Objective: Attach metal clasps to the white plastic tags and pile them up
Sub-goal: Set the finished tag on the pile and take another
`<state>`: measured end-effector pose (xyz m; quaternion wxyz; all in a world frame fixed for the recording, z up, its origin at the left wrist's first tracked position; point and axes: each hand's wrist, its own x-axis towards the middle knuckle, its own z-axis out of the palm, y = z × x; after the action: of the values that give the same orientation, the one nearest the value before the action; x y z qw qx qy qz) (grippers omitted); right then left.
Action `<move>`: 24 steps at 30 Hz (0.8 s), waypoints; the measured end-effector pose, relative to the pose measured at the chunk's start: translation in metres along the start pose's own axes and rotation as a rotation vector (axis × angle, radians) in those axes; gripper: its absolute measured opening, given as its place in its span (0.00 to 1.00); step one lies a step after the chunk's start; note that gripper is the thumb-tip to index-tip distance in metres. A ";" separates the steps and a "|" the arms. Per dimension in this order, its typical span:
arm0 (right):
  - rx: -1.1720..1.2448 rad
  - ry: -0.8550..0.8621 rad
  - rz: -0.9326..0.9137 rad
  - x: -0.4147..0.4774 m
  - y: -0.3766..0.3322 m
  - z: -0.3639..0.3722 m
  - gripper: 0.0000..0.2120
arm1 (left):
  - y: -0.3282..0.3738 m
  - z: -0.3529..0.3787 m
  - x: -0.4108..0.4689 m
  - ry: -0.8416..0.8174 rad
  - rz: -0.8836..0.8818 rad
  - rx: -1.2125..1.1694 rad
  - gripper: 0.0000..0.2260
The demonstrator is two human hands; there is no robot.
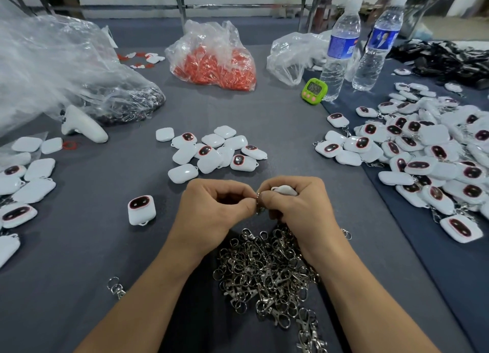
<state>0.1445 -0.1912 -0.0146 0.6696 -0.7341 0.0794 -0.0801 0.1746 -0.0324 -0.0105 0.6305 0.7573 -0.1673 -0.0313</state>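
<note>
White rounded plastic tag (287, 190), held just beyond the heap of silver metal clasps (267, 270) on the grey counter (105, 246). Only its upper edge shows; the rest is hidden inside the curled fingers of the right hand (296, 207). Its long axis runs roughly left to right, with the small loop end pointing toward the left hand (214, 209). That hand's thumb and forefinger pinch a silver clasp ring (258, 199), itself largely covered. A pile of white tags (434, 135) lies right of the heap.

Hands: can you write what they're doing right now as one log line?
left hand: pinches clasp ring | right hand: holds white tag | clasp pile: between wrists | step: attaching
</note>
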 end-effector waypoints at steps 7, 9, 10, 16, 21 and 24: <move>-0.044 -0.069 0.007 -0.002 -0.002 0.000 0.05 | -0.001 -0.003 -0.001 -0.021 -0.037 0.042 0.03; -0.078 -0.037 -0.014 -0.003 -0.003 -0.001 0.05 | -0.001 0.000 -0.001 0.006 -0.020 0.055 0.05; -0.127 0.010 -0.040 -0.003 -0.002 -0.002 0.07 | 0.000 0.001 -0.001 0.060 -0.022 0.050 0.05; -0.578 0.000 -0.092 -0.003 -0.002 0.001 0.25 | -0.004 -0.017 0.003 0.571 0.058 0.393 0.02; -0.518 -0.443 -0.065 -0.010 -0.010 -0.001 0.24 | -0.012 -0.013 0.002 0.474 0.068 0.798 0.05; -0.269 -0.321 -0.057 -0.010 -0.010 -0.007 0.23 | -0.014 -0.009 0.001 0.286 0.092 0.861 0.03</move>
<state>0.1336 -0.1948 -0.0042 0.5672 -0.8221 -0.0390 0.0303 0.1812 -0.0221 -0.0222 0.2757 0.9390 -0.1097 0.1741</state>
